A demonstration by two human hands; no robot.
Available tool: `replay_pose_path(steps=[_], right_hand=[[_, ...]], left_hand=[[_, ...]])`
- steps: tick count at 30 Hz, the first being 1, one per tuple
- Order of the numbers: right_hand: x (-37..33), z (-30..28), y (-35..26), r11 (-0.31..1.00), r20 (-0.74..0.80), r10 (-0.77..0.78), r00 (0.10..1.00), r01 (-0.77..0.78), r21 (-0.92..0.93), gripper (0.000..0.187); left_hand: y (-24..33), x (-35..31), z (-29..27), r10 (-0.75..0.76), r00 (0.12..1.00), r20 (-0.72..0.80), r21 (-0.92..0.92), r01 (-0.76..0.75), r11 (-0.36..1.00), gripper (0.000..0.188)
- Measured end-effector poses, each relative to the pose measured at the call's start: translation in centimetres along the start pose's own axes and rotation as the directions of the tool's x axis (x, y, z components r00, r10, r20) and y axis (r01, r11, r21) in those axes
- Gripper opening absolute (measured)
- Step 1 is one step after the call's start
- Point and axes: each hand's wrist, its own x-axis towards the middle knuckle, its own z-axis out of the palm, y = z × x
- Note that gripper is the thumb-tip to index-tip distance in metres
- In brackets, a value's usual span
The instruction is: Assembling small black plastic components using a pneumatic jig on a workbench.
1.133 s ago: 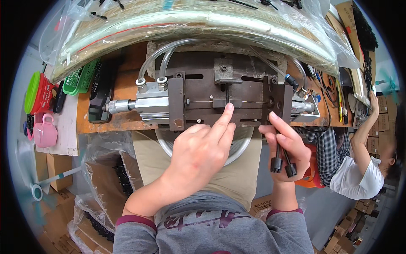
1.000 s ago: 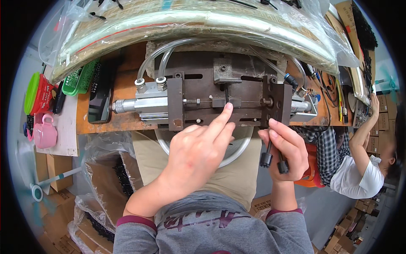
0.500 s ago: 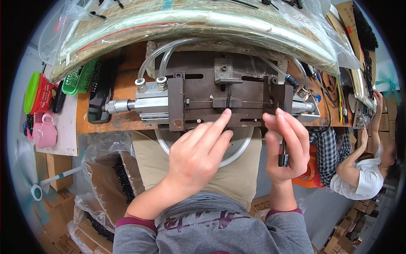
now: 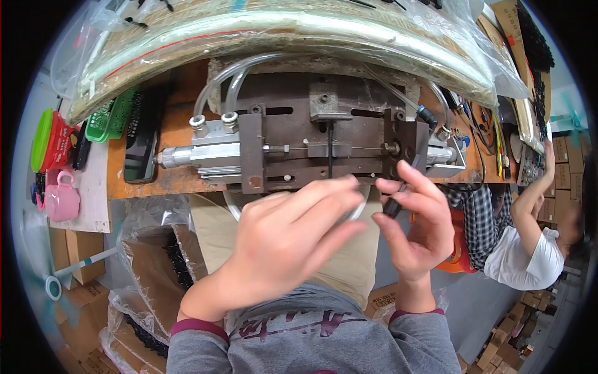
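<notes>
A dark metal fixture [image 4: 299, 167] lies across the bench before me, with a silver air cylinder [image 4: 215, 156] at its left end. In its central block [image 4: 317, 150] stands a thin black rod [image 4: 331, 140], crossed by a fine wire or pin from each side. My left hand [image 4: 280, 227] is just in front of the fixture, smeared by motion, its fingers stretched out and nothing visible in them. To its right, my right hand [image 4: 420, 227] pinches a small black cylindrical piece [image 4: 392, 206] between thumb and fingers; its exact kind is unclear.
Clear air hoses [image 4: 215, 81] arch behind the fixture. A plastic-wrapped padded ledge [image 4: 299, 31] spans the back. At left are a green basket [image 4: 109, 118] and a pink cup [image 4: 62, 196]. Lined boxes [image 4: 156, 255] stand low left. Another person [image 4: 523, 249] works at right.
My left hand has drawn back from the central block, leaving the black rod there. Both cylinder shafts have advanced inward. My right hand has tilted the black piece and raised it slightly.
</notes>
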Motion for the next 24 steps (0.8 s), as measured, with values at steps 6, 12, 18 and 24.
replay_pose_path(steps=[6, 12, 18, 24], right_hand=[[0.2, 1.0, -0.6, 0.99, 0.029, -0.076, 0.997, 0.078, -0.121, 0.037], [-0.2, 1.5, -0.3, 0.979, 0.104, -0.106, 0.989, 0.122, -0.165, 0.041], [-0.1, 2.0, 0.1, 0.976, 0.077, -0.117, 0.99, 0.129, -0.178, 0.036], [0.4, 3.0, 0.3, 0.951, 0.273, -0.013, 0.962, 0.096, -0.295, 0.03]], left_hand=[[4.7, -1.2, -5.0, -0.029, 0.994, 0.109, -0.888, 0.11, 0.446, 0.009], [7.4, -1.5, -6.4, -0.043, 0.976, 0.216, -0.976, 0.214, -0.031, 0.011], [7.7, -0.9, -5.8, 0.002, 0.975, 0.222, -0.937, 0.213, -0.278, 0.025], [7.1, -0.8, -6.8, -0.007, 0.912, 0.41, -0.86, 0.384, -0.335, 0.032]])
